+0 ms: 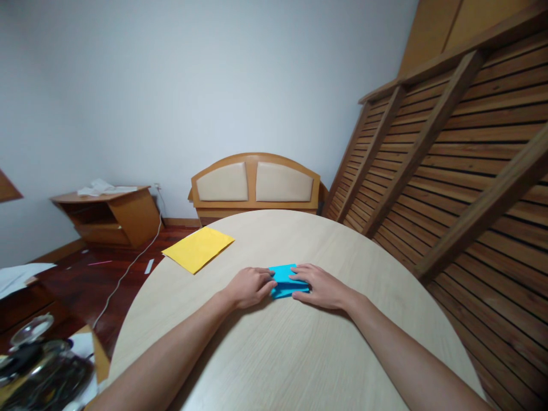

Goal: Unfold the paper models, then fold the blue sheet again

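A piece of bright blue paper (283,274), folded into layers with a gap along its near side, lies on the round pale wooden table (257,354). My left hand (252,286) grips its left edge, fingers curled together and thumb at the near corner. On the opposite side, my right hand (321,285) holds the right end, with fingers over the top layer and the thumb by the lower one. Both palms hide the paper's outer ends. Toward the table's far left edge rests a stack of yellow paper (199,249), apart from both hands.
Slatted wooden panels (428,154) lean along the right, close to the table. Beyond the far edge stands a headboard (257,180) with cream pads. A low cabinet (115,214), a white cable (128,271) and a cluttered surface (47,371) are at left.
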The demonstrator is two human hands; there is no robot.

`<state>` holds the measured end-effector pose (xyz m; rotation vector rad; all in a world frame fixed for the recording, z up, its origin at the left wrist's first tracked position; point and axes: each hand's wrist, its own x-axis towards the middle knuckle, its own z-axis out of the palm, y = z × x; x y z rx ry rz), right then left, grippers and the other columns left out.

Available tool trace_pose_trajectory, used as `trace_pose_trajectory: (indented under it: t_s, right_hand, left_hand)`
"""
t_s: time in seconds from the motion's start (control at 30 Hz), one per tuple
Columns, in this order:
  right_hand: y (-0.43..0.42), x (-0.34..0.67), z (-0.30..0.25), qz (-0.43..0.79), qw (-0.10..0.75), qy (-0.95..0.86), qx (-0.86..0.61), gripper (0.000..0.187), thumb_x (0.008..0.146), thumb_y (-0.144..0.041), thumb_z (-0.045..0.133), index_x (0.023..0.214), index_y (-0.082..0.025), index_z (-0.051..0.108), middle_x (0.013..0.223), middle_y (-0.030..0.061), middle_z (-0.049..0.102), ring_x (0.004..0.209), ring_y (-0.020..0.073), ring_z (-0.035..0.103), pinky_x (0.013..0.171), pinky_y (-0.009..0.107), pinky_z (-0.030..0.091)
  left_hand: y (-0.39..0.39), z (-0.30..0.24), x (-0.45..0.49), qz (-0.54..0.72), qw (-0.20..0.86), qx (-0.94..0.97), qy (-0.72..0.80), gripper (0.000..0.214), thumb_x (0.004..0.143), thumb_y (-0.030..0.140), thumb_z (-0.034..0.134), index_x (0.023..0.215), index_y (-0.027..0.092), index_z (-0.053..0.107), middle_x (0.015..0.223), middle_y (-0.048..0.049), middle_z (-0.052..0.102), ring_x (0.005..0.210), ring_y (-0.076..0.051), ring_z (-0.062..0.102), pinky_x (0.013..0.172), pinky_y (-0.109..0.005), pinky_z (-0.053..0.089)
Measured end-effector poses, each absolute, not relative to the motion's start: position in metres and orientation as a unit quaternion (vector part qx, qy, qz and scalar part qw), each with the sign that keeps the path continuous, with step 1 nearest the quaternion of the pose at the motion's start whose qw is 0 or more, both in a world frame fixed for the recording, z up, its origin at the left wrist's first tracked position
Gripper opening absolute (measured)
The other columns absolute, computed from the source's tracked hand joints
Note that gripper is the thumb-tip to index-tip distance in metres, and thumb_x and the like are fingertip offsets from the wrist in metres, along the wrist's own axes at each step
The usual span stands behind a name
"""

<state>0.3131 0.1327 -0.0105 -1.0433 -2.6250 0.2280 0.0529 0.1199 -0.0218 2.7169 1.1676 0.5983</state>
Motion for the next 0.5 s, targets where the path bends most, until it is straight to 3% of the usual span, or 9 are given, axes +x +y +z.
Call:
trace_pose_trajectory:
  t_s: [0.13,0.3,0.5]
  right_hand:
    - [0.1287,0.3117,-0.0057,0.079,0.158,-0.920,-0.349,0.047,0.086,-0.050,0.063,0.125,-0.024,0.067,0.135,0.0095,0.061,0.127,0.0296,0.051,0.109,0.043,0.036]
    - [0.1291,0.3102,-0.0054,0.080,0.170,-0.921,-0.342,0.041,0.091,-0.046,0.057,0.123,-0.022,0.068,0.127,0.0102,0.065,0.117,0.0276,0.057,0.102,0.040,0.041]
    - [0.1342,0.3100,-0.0097,0.072,0.177,-0.915,-0.355,0.028,0.096,-0.032,0.050,0.112,-0.022,0.071,0.110,0.0088,0.070,0.102,0.0236,0.062,0.090,0.033,0.044]
  left_hand:
    - [0.1188,-0.0198,0.0545,0.195,0.058,0.895,0.397,0.049,0.101,0.048,0.030,0.097,0.021,0.070,0.101,-0.0090,0.071,0.096,-0.021,0.066,0.090,-0.031,0.045]
    - [0.1184,-0.0167,0.0566,0.164,0.012,0.895,0.415,0.052,0.102,0.045,0.026,0.085,0.019,0.068,0.083,-0.0086,0.069,0.074,-0.018,0.063,0.073,-0.028,0.043]
    - [0.1194,-0.0181,0.0566,0.151,-0.011,0.891,0.428,0.030,0.096,0.036,0.044,0.084,0.018,0.066,0.082,-0.0085,0.069,0.069,-0.018,0.062,0.065,-0.026,0.039]
